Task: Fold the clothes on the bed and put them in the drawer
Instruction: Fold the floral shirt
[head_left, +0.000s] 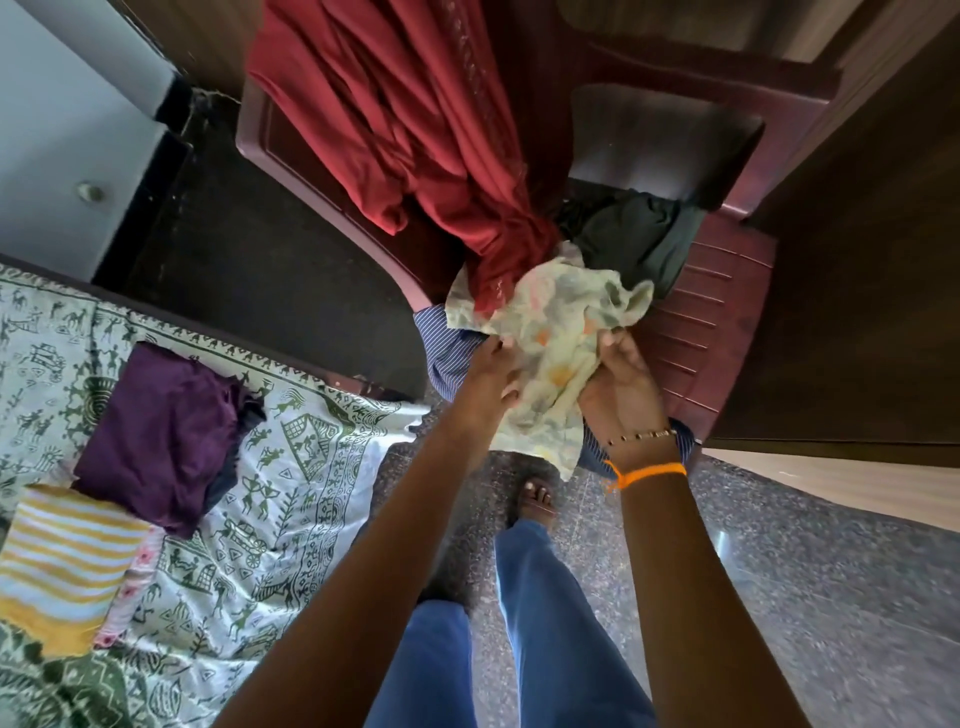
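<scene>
on the left, the bed (322, 447) (green-figured sheet) carries a folded purple garment (161, 436) and, nearer, a yellow-striped folded cloth (62, 561), edges touching.

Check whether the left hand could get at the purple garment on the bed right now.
Probably not yet: both hands, left and right, grip the pale floral cloth over the chair; the purple garment lies uncovered, far left.
</scene>
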